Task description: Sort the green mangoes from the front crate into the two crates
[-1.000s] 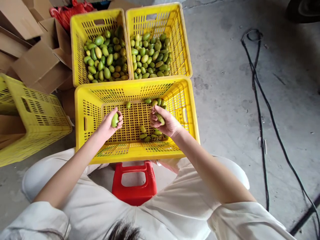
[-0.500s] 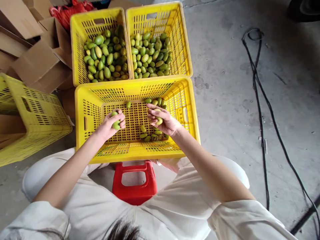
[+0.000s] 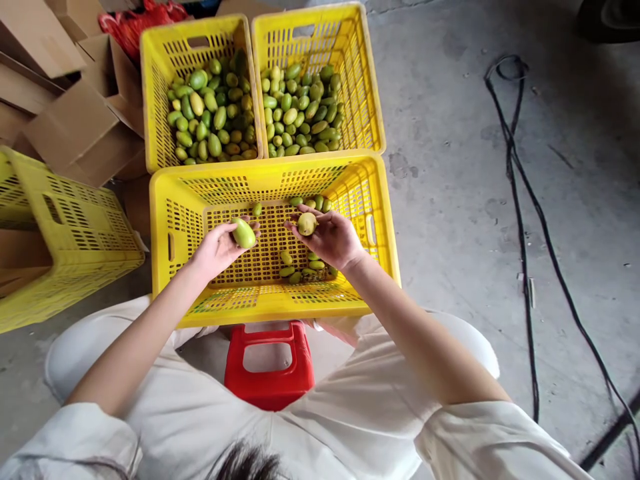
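Note:
My left hand holds a green oval fruit at its fingertips, above the near yellow crate. Palm up beside it, my right hand grips a paler, rounder green fruit. Both hands hover inside this crate, close together. A few green fruits lie on the crate's floor under my right hand, and more sit at its far right corner. One single fruit lies near the far wall.
Two yellow crates heaped with green fruits stand behind the near one. Another yellow crate lies at the left by cardboard boxes. A red stool is between my knees. Black cables run over the concrete floor at right.
Both hands have turned and lifted their fruits up to the fingertips. The left fruit moved right; the right hand rolled palm up with its fruit.

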`<state>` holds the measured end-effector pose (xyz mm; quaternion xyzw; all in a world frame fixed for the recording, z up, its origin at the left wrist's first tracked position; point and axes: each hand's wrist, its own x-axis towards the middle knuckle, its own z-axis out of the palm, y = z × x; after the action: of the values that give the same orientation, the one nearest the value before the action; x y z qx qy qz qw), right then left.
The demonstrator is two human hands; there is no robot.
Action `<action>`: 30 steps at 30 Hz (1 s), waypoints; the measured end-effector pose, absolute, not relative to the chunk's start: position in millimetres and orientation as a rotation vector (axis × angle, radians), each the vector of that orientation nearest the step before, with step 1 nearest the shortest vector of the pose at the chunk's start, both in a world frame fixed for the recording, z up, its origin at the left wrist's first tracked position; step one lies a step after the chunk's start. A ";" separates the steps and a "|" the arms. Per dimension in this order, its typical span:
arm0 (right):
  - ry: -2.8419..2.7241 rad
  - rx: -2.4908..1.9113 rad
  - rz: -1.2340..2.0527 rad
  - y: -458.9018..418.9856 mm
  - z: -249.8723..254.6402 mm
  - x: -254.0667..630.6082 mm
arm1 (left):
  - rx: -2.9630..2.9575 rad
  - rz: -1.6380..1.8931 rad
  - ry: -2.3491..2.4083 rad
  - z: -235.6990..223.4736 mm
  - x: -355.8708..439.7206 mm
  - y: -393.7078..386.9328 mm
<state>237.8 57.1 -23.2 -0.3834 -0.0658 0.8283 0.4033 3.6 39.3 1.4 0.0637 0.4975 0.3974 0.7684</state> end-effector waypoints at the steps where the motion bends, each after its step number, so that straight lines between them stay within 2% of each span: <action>1: -0.148 -0.999 2.080 56.9 -23.7 237.1 | 0.182 0.857 1.065 -0.4 3.5 38.1; 12: -0.374 -1.080 2.036 47.6 -24.4 230.0 | 0.318 0.737 1.092 -9.6 5.4 28.1; 21: -0.296 -1.006 2.060 54.4 -25.6 235.1 | 0.180 0.879 1.041 -5.9 3.6 35.7; 30: -0.253 -0.921 2.099 55.0 -18.4 233.9 | 0.243 0.873 1.041 -10.4 -0.6 34.0</action>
<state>233.9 55.0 -18.4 -0.3652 -0.1003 0.8320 0.4055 -0.6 34.0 -10.4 0.1122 0.4803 0.4029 0.7710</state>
